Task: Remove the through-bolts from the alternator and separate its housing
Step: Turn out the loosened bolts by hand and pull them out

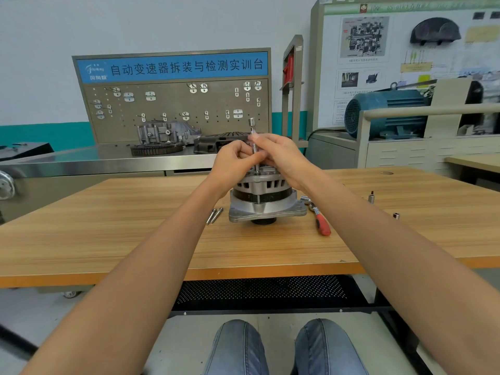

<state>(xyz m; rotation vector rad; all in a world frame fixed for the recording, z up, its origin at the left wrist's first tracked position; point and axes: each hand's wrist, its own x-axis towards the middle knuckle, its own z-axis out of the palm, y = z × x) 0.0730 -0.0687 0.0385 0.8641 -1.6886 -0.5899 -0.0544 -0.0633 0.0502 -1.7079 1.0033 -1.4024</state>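
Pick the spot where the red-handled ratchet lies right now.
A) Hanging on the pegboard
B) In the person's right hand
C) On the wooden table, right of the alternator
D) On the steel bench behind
C: the red-handled ratchet lies flat on the wooden table just right of the alternator, while both hands hold an upright extension bar instead.

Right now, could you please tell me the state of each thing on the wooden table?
Grey metal alternator: upright, pulley down, housing unseparated.
Slim steel extension bar: vertical on a through-bolt, both hands pinching it.
Left hand: gripping.
Right hand: gripping.
Two loose steel bolts: lying flat.
Red-handled ratchet: lying idle.
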